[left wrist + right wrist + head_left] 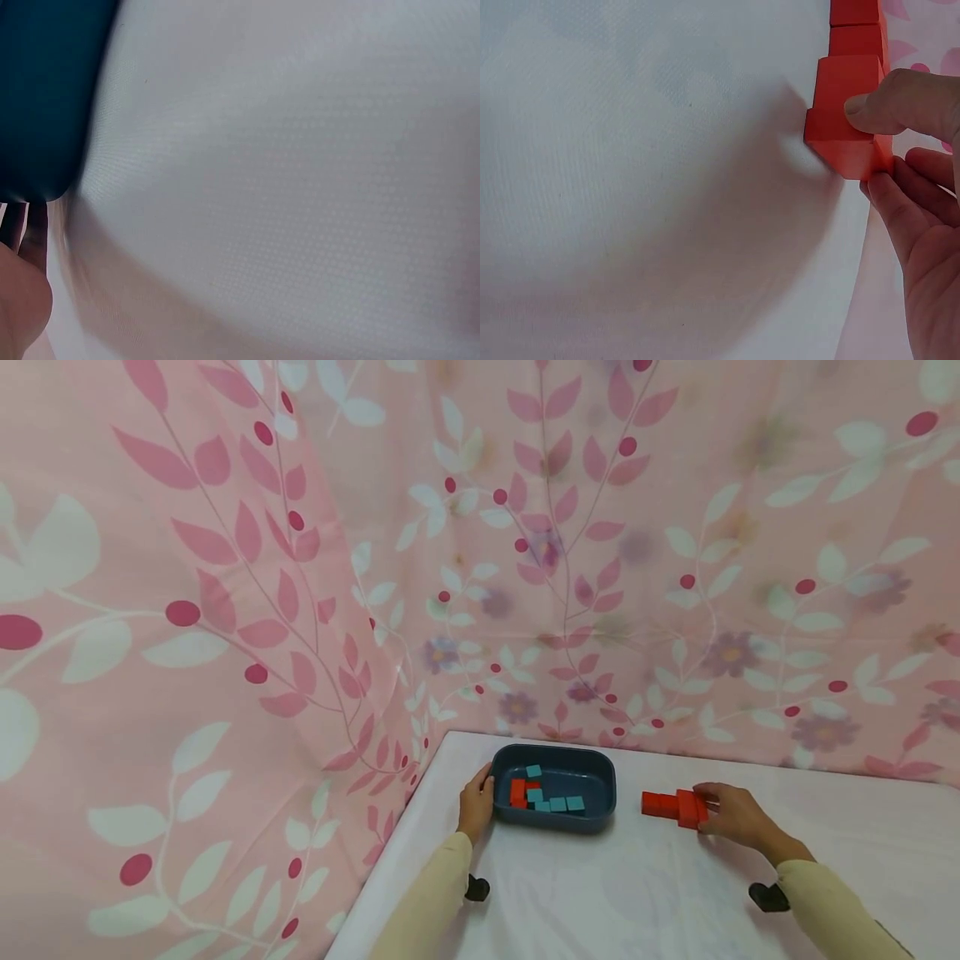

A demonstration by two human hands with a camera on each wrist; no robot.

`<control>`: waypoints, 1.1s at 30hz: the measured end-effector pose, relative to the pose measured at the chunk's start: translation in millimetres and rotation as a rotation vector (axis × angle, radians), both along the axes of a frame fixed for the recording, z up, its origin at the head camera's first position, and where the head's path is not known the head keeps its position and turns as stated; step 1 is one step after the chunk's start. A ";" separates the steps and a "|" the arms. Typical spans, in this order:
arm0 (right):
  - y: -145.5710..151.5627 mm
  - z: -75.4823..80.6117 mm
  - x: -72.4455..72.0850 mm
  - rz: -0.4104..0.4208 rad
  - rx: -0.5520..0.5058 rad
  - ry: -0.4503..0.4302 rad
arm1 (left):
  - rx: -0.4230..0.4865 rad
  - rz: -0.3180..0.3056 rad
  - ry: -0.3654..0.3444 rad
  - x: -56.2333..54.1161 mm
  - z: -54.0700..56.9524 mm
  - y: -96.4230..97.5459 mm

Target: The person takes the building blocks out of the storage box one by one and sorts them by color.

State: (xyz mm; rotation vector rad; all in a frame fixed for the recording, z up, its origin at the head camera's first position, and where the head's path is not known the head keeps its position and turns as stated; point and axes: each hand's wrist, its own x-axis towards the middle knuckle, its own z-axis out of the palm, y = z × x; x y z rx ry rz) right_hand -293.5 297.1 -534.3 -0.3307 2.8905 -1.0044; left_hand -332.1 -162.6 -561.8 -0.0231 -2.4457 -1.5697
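A row of red blocks [660,805] lies on the white surface [570,893], right of the lower middle of the head view, its outer end in the right hand [738,816]. That hand pinches the end block [840,126]: in the right wrist view the thumb rests on its upper face and the fingers meet it lower down, at the right of the frame.

The blocks look light and stiff, probably wood or hard plastic; they should bear a firm squeeze without denting and are unlikely to break. Their smooth, flat faces may slip a little under dry fingertips, so opposite sides seem the best hold. Seams show between the pieces, but whether they are joined cannot be told; if they are loose, pulling on the end block alone would leave the others behind.

At the lower middle of the head view stands the dark blue container [558,822], with teal blocks [557,804] and a few red pieces [517,791] inside. It looks rigid and fairly light, with glossy walls that could slide on the cloth-like top; its rim or opposite walls are the likely places to take hold. The left hand [476,808] touches its left side; whether the fingers curl around the wall or only press on it, I cannot tell.
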 end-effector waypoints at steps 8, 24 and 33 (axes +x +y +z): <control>-4.6 2.4 -4.9 0.018 0.037 0.013 | 0.005 0.009 0.007 -1.4 -1.2 -1.9; -87.6 58.7 -21.4 0.137 -0.132 0.247 | 0.004 0.009 -0.002 -2.0 -2.2 -4.4; -173.4 61.4 -35.0 0.294 -0.170 0.216 | -0.001 0.014 0.002 -3.4 -6.2 -0.2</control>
